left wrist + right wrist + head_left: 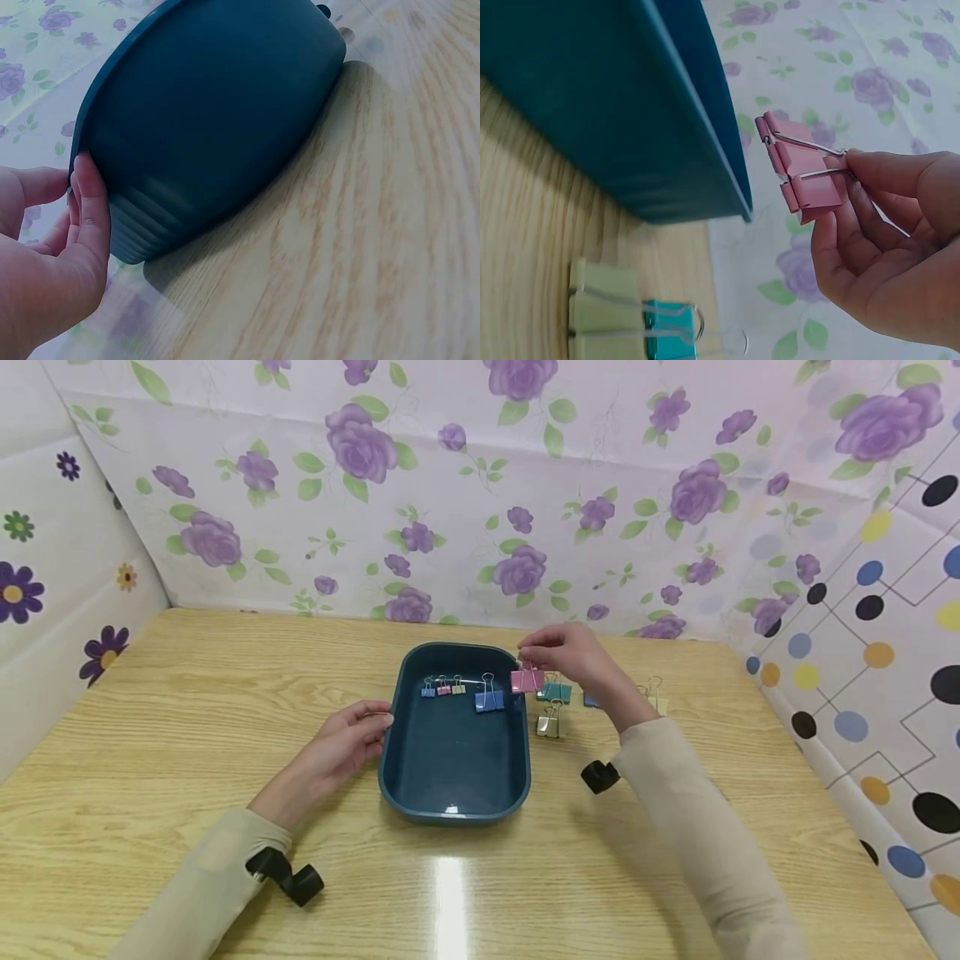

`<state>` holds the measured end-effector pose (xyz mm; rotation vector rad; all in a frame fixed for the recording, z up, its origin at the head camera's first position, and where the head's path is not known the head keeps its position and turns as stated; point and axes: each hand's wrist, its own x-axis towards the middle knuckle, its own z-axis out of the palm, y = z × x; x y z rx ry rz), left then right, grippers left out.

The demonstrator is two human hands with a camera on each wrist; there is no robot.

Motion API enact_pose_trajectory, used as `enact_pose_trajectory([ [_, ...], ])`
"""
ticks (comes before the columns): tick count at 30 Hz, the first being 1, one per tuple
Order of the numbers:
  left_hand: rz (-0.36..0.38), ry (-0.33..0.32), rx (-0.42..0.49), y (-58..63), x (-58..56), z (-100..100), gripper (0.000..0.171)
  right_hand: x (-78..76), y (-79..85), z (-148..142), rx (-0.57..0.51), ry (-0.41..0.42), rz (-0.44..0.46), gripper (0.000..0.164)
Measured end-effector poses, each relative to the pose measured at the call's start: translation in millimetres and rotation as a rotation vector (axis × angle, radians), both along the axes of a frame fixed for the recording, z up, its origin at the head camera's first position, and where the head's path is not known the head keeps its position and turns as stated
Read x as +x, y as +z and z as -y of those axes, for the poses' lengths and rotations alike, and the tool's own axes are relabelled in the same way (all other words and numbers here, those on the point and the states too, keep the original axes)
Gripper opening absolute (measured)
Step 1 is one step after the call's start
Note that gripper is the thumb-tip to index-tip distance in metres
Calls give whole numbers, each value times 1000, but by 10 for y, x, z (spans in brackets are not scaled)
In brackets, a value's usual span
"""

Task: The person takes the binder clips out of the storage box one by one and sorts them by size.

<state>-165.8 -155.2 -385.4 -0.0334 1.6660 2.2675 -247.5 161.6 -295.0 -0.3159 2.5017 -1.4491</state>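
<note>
A pink binder clip [527, 681] is pinched by its wire handles in my right hand [572, 658], over the right rim of a dark teal tray [453, 768]. The right wrist view shows the clip [802, 165] between thumb and fingers [881, 172]. My left hand [348, 745] grips the tray's left rim, thumb at the edge and fingers [91, 202] against the outer wall. Inside the tray lie a larger blue binder clip [489, 701] and three small ones: blue [427, 691], pink [444, 690] and yellow [458, 689].
Right of the tray, on the wooden table [300, 652], are a teal binder clip [557, 692] and a pale yellow one [548, 725]. A blue clip [591, 701] is partly hidden behind the right wrist, with another yellow clip [658, 703] beyond. Flowered cloth [450, 485] hangs behind the table.
</note>
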Motion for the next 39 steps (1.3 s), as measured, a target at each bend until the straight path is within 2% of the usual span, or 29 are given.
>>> enact_pose_trajectory([
  [12, -18, -11, 13, -4, -11, 0, 15, 46, -132, -312, -74, -50, 16, 26],
  [21, -15, -13, 17, -5, -6, 5, 17, 94, -257, -603, -19, -90, 9, 30],
  [26, -17, -11, 18, -5, -2, 9, 17, 133, -330, -754, -23, -99, 23, 30],
  [33, -9, -6, 15, 2, 3, 4, 18, 196, -447, -920, 51, -111, 31, 30],
  [39, -5, -2, 6, 8, 5, 4, 18, 252, -540, -1027, 65, -106, 42, 28],
])
